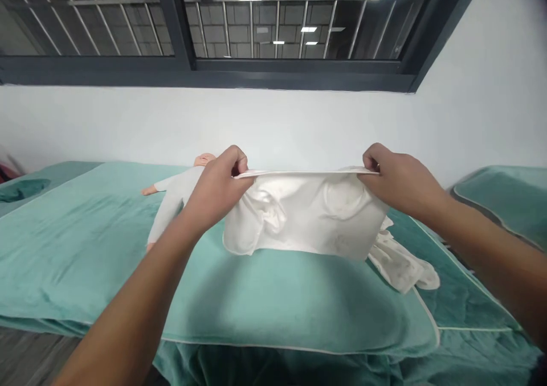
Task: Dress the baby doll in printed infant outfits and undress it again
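A small white cloth garment (303, 218) is stretched between my hands by its upper edge, above the green bed. My left hand (220, 187) pinches the left end of that edge, thumb against curled fingers. At the opposite end, my right hand (397, 178) is closed on the edge in the same way. The lower part hangs down with folds and a rounded outline on its right side. Behind my left hand lies a baby doll (175, 191) in white clothing, partly hidden by my arm. Another crumpled white garment (404, 263) rests on the bed below my right hand.
A green mat (290, 306) with pale edging covers the middle of the bed. At the right is a green cushion-like piece (508, 198). A white wall (299, 124) rises behind, under a dark-framed window (277, 74) with metal bars.
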